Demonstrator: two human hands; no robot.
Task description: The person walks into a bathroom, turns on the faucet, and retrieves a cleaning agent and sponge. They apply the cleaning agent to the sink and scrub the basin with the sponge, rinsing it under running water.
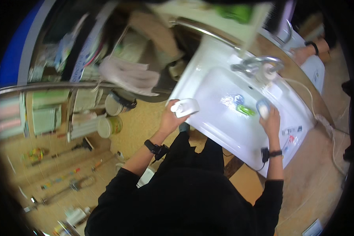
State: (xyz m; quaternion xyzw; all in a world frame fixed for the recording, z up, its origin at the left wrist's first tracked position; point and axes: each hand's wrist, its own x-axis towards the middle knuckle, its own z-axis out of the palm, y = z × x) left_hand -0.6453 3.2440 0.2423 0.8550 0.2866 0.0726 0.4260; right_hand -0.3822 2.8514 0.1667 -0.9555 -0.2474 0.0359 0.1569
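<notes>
My left hand (169, 119) is closed around a white plastic bottle (188, 107) just past the front rim of a white washbasin (215, 118). My right hand (271, 121) grips a small blue-and-white object (263, 109), possibly a scrubbing brush, over the basin's right side. Inside the bowl lies a bright green object (245, 110), too blurred to name. Water glistens around the drain (239, 99) beside it. A chrome faucet (253, 63) curves out over the back of the bowl, partly covering a pale bottle (268, 73) there.
Tubes (292, 130) lie on the basin's right ledge. A white cord (332, 141) runs along the right wall. On the left, a pale cloth (129, 75) hangs near a metal rail (47, 87), with buckets (109, 126) beyond. A mirror-like panel at upper right shows a hand (303, 54).
</notes>
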